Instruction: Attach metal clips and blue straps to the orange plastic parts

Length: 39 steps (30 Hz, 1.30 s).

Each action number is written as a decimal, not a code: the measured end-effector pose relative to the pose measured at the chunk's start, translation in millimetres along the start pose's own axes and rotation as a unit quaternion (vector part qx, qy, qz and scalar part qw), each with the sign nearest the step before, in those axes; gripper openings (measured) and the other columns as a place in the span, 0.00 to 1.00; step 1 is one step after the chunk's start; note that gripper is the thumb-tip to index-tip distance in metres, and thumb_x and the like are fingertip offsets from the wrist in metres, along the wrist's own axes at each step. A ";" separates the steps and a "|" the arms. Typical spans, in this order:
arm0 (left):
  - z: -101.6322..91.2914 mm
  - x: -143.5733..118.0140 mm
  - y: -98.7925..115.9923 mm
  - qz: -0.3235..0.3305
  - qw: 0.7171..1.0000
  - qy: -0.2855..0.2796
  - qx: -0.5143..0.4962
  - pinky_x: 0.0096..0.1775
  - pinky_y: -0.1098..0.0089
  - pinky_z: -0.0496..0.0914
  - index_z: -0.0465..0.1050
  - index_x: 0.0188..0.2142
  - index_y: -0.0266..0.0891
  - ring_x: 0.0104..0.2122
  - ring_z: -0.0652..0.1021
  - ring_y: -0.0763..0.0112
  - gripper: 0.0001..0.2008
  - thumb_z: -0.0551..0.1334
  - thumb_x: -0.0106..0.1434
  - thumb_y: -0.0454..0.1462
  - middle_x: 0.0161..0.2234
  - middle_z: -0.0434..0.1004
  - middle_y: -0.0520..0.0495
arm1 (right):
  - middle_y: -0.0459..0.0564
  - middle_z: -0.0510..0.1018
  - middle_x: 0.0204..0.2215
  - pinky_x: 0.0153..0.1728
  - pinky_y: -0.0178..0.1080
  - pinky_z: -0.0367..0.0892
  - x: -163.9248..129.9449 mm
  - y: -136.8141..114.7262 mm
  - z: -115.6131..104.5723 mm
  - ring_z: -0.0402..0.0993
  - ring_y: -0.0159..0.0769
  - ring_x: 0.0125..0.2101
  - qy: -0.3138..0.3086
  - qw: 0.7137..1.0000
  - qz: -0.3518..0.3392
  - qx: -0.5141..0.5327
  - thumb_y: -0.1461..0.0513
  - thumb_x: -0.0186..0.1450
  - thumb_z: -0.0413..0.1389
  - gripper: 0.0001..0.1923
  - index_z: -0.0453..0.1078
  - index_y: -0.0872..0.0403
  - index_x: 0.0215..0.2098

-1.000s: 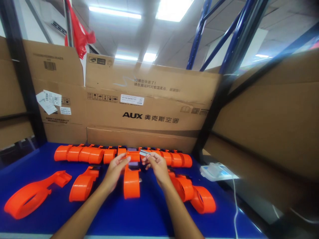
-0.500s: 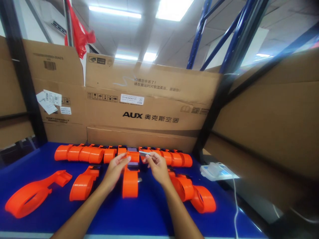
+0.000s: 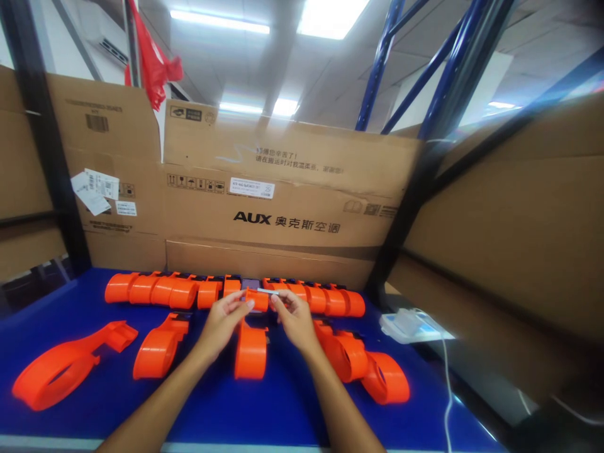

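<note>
An orange strap piece [image 3: 250, 346] is seen lying lengthwise on the blue desk [image 3: 283, 409], directly between the two forearms, with its far end raised to the hands. That far end, a small orange block, is pinched by the fingers [image 3: 238, 302] of the left hand [image 3: 221, 324], which are closed on it from the left side. A thin, pale grey strip [image 3: 268, 291] is held just above and to the right of that block by the right hand [image 3: 293, 319]; its fingers [image 3: 279, 301] are drawn together around the strip's right end, and the strip's left end is laid at the top of the orange block. Whether the strip is actually touching the block cannot be told. The two hands are set close together, fingertips almost meeting over the strap's end.

A row of further orange straps [image 3: 179, 290] is laid along the back of the desk, just behind the hands, against a brown cardboard box [image 3: 292, 189] printed with AUX. More orange straps are spread to the left [image 3: 158, 346] and to the right [image 3: 372, 371] of the held one, and an opened loop [image 3: 56, 368] lies far left. A white device with a cable [image 3: 408, 324] is seen at the desk's right edge
</note>
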<state>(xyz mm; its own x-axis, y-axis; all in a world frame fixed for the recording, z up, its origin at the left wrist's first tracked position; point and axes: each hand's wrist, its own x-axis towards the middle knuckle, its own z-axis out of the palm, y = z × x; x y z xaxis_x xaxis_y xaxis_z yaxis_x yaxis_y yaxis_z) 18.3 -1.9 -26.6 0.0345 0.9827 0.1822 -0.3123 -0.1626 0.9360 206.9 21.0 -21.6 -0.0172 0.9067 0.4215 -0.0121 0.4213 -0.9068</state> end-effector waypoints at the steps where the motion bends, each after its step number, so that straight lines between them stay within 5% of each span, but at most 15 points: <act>1: -0.3 0.5 -0.4 0.003 1.000 0.011 -0.006 0.44 0.65 0.72 0.75 0.52 0.36 0.41 0.81 0.59 0.29 0.73 0.52 0.46 0.40 0.84 0.41 | 0.47 0.78 0.27 0.17 0.32 0.62 0.9 -0.3 -1.1 0.69 0.32 0.23 0.014 1.000 -0.004 0.006 0.48 0.58 0.65 0.18 0.77 0.53 0.37; 4: -0.9 2.1 -2.7 0.005 0.999 0.033 -0.014 0.44 0.66 0.72 0.75 0.51 0.36 0.42 0.81 0.59 0.29 0.73 0.52 0.46 0.42 0.83 0.40 | 0.50 0.80 0.31 0.19 0.33 0.64 2.5 -2.4 -5.9 0.70 0.34 0.24 0.037 0.999 -0.009 0.006 0.48 0.58 0.64 0.19 0.78 0.53 0.38; 9: -0.3 2.9 -5.4 -0.002 0.999 0.039 0.000 0.44 0.66 0.71 0.75 0.51 0.35 0.41 0.81 0.59 0.30 0.73 0.51 0.46 0.36 0.84 0.43 | 0.48 0.79 0.24 0.19 0.35 0.62 1.5 -5.5 -10.6 0.66 0.32 0.19 0.044 0.999 -0.010 -0.012 0.48 0.58 0.64 0.17 0.80 0.53 0.35; 17: -0.1 1.2 -5.2 0.007 0.999 0.036 0.005 0.49 0.63 0.71 0.75 0.52 0.34 0.44 0.81 0.58 0.29 0.72 0.53 0.45 0.39 0.84 0.42 | 0.47 0.77 0.28 0.21 0.36 0.62 -0.6 -10.7 -10.1 0.65 0.31 0.20 0.003 0.998 -0.055 -0.007 0.50 0.60 0.63 0.13 0.80 0.51 0.32; 26: 0.6 -0.9 -1.4 -0.001 1.000 0.007 0.019 0.50 0.61 0.71 0.78 0.50 0.34 0.46 0.80 0.54 0.28 0.73 0.52 0.45 0.40 0.85 0.41 | 0.51 0.78 0.34 0.40 0.41 0.69 -9.4 -17.3 0.5 0.73 0.42 0.38 -0.077 0.981 -0.126 -0.127 0.50 0.65 0.58 0.15 0.80 0.50 0.30; 30: -4.2 4.0 -5.2 0.001 0.998 0.047 0.028 0.46 0.64 0.71 0.78 0.49 0.35 0.42 0.81 0.56 0.27 0.74 0.50 0.44 0.38 0.84 0.41 | 0.52 0.79 0.29 0.36 0.40 0.68 -9.3 -8.3 -0.2 0.74 0.42 0.34 0.000 0.975 -0.101 -0.197 0.49 0.71 0.47 0.25 0.77 0.52 0.27; 32: -6.9 6.7 -7.2 0.005 0.997 0.073 0.016 0.46 0.65 0.71 0.77 0.49 0.35 0.42 0.81 0.58 0.28 0.74 0.50 0.44 0.39 0.84 0.41 | 0.53 0.79 0.28 0.35 0.39 0.67 -9.5 -5.0 -3.8 0.75 0.43 0.33 0.040 0.946 -0.071 -0.314 0.51 0.72 0.45 0.25 0.76 0.53 0.27; 35: -9.5 8.7 -8.2 0.008 0.996 0.087 0.005 0.45 0.66 0.71 0.75 0.51 0.36 0.42 0.81 0.59 0.29 0.73 0.51 0.46 0.39 0.84 0.42 | 0.57 0.81 0.30 0.36 0.38 0.66 -10.3 -4.0 -10.5 0.77 0.45 0.36 0.043 0.854 -0.010 -0.519 0.57 0.69 0.49 0.17 0.77 0.55 0.29; 39: -8.9 6.1 -7.6 0.009 0.997 0.070 0.019 0.45 0.66 0.70 0.74 0.53 0.36 0.40 0.80 0.61 0.30 0.72 0.53 0.47 0.37 0.83 0.44 | 0.63 0.81 0.36 0.35 0.39 0.67 -11.3 -4.7 -14.4 0.79 0.48 0.38 0.019 0.767 0.060 -0.638 0.60 0.66 0.51 0.15 0.78 0.57 0.34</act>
<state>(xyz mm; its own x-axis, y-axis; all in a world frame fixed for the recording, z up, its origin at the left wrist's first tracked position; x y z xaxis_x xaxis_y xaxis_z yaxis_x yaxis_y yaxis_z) 12.5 6.1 -35.3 -0.1040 0.9821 0.1572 -0.2751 -0.1803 0.9444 221.5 9.1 -22.1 0.0870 0.9302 0.3566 0.9769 -0.0096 -0.2134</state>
